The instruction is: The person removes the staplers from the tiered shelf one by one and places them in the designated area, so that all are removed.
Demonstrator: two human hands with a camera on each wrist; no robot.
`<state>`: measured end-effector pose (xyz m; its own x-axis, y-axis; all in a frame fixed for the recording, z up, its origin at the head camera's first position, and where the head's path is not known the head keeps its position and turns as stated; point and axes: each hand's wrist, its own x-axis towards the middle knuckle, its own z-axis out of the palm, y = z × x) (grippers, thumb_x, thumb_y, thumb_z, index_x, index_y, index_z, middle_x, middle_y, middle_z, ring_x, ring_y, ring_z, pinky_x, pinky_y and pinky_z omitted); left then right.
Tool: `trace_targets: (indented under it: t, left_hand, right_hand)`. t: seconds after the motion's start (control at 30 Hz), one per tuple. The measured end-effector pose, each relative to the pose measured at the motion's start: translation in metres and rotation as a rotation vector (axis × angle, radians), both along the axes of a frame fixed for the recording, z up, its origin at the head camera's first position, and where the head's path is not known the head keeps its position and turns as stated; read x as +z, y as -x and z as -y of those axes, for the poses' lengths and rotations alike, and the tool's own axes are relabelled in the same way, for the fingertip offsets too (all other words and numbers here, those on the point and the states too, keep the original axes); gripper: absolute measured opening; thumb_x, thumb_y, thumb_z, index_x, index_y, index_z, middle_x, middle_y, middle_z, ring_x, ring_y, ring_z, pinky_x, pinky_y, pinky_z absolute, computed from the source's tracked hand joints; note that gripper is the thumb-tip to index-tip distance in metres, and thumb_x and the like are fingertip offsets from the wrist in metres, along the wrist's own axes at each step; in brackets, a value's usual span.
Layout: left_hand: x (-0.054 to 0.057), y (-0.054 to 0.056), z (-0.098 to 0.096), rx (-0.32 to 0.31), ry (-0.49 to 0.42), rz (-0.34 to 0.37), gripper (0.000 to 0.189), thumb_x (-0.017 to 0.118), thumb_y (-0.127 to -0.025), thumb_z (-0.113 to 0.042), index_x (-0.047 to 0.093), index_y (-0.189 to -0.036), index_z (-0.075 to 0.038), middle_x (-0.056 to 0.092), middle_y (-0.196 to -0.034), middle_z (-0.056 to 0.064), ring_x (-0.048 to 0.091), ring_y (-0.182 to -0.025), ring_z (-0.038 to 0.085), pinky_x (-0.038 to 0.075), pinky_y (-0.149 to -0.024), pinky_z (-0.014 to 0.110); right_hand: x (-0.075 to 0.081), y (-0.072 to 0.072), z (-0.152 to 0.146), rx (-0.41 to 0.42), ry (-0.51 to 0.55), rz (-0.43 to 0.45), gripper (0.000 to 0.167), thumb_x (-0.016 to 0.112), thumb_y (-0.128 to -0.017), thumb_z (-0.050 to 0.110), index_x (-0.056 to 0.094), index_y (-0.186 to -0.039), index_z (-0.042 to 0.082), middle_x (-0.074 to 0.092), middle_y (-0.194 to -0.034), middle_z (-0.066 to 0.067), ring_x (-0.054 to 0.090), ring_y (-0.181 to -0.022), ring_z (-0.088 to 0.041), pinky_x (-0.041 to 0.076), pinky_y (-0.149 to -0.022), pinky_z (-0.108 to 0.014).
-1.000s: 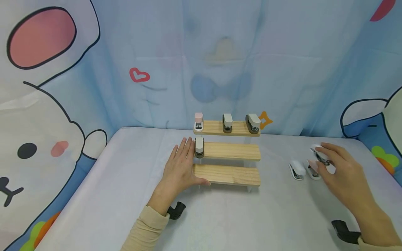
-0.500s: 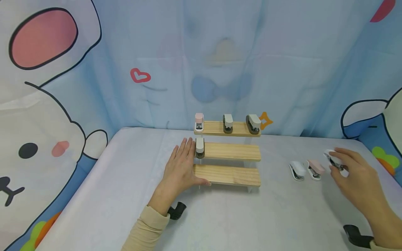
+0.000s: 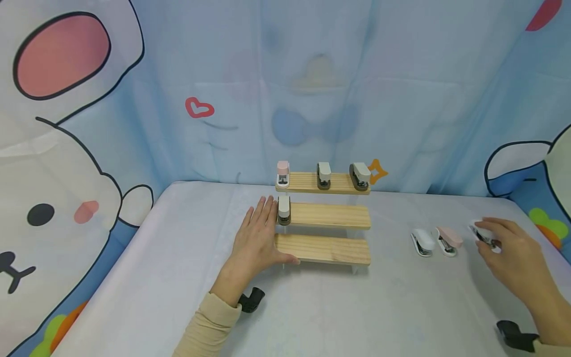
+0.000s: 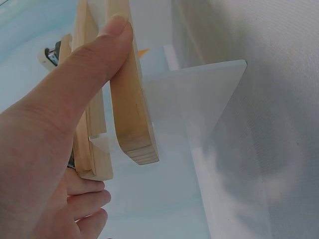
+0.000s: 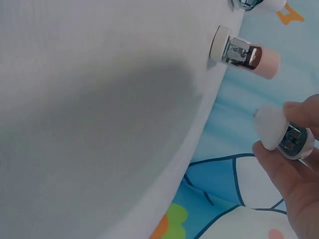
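Note:
My right hand (image 3: 517, 260) pinches a small white mini stapler (image 5: 270, 127) between thumb and fingers, at the far right of the table. Left of that hand stand a pink-topped stapler (image 3: 450, 238) and a white stapler (image 3: 423, 241). A three-tier wooden shelf (image 3: 330, 249) is in the middle. My left hand (image 3: 255, 243) lies with straight fingers along its left end; in the left wrist view the thumb (image 4: 107, 50) touches the front board. One grey-and-white stapler (image 3: 283, 209) occupies the middle tier's left end.
On the top tier are a pink-topped stapler (image 3: 283, 173) and two with dark bases, a middle stapler (image 3: 324, 174) and a right stapler (image 3: 360, 175). Clear supports (image 4: 199, 94) hold up the boards. A printed blue curtain (image 3: 223, 139) hangs behind the white-covered table (image 3: 348, 312).
My right hand has moved right and slightly toward the front with the white stapler, away from the pink-topped one on the table. The left hand stays at the shelf.

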<state>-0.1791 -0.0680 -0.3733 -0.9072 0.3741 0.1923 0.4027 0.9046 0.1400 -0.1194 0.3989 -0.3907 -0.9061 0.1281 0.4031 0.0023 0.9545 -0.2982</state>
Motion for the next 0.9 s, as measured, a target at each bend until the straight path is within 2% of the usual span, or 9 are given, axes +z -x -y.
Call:
trace_targets:
  t: [0.23, 0.57, 0.67, 0.8, 0.9]
  left_hand:
    - [0.0, 0.0, 0.001, 0.001, 0.011, -0.007, 0.143, 0.077, -0.056, -0.079, 0.014, -0.158, -0.002, 0.013, -0.167, 0.011, 0.01, -0.156, 0.026, 0.014, -0.127, 0.044]
    - [-0.001, 0.0, 0.001, -0.005, 0.011, -0.011, 0.142, 0.076, -0.056, -0.08, 0.015, -0.158, -0.003, 0.014, -0.167, 0.012, 0.011, -0.156, 0.027, 0.015, -0.127, 0.045]
    - [-0.002, 0.0, 0.002, -0.008, 0.011, -0.012, 0.142, 0.076, -0.056, -0.08, 0.015, -0.158, -0.003, 0.013, -0.167, 0.012, 0.012, -0.155, 0.028, 0.015, -0.127, 0.045]
    - [-0.002, 0.0, 0.002, -0.01, 0.017, -0.021, 0.142, 0.075, -0.056, -0.081, 0.014, -0.158, -0.002, 0.013, -0.167, 0.012, 0.012, -0.155, 0.028, 0.015, -0.127, 0.045]
    - [-0.002, 0.0, 0.001, -0.012, 0.02, -0.027, 0.142, 0.075, -0.056, -0.081, 0.015, -0.158, -0.002, 0.014, -0.167, 0.012, 0.013, -0.155, 0.028, 0.017, -0.127, 0.045]
  right_hand:
    - [-0.004, 0.007, -0.009, -0.001, -0.016, 0.1, 0.044, 0.07, -0.081, -0.008, 0.055, -0.122, -0.014, 0.043, -0.13, -0.039, 0.047, -0.103, -0.054, 0.048, -0.081, -0.068]
    - [-0.009, 0.019, -0.017, 0.004, -0.034, 0.204, 0.04, 0.069, -0.08, -0.009, 0.056, -0.117, -0.018, 0.041, -0.126, -0.042, 0.04, -0.111, -0.058, 0.042, -0.087, -0.073]
    - [-0.011, 0.021, -0.021, -0.01, -0.02, 0.259, 0.04, 0.068, -0.081, -0.007, 0.055, -0.117, -0.018, 0.039, -0.126, -0.044, 0.038, -0.112, -0.06, 0.042, -0.088, -0.074]
    - [-0.016, 0.023, -0.026, -0.038, -0.001, 0.324, 0.039, 0.065, -0.084, -0.005, 0.053, -0.119, -0.017, 0.037, -0.124, -0.045, 0.041, -0.107, -0.06, 0.045, -0.085, -0.072]
    - [-0.019, 0.021, -0.03, -0.045, -0.003, 0.331, 0.038, 0.063, -0.085, -0.006, 0.053, -0.12, -0.016, 0.039, -0.122, -0.045, 0.046, -0.101, -0.059, 0.048, -0.08, -0.068]
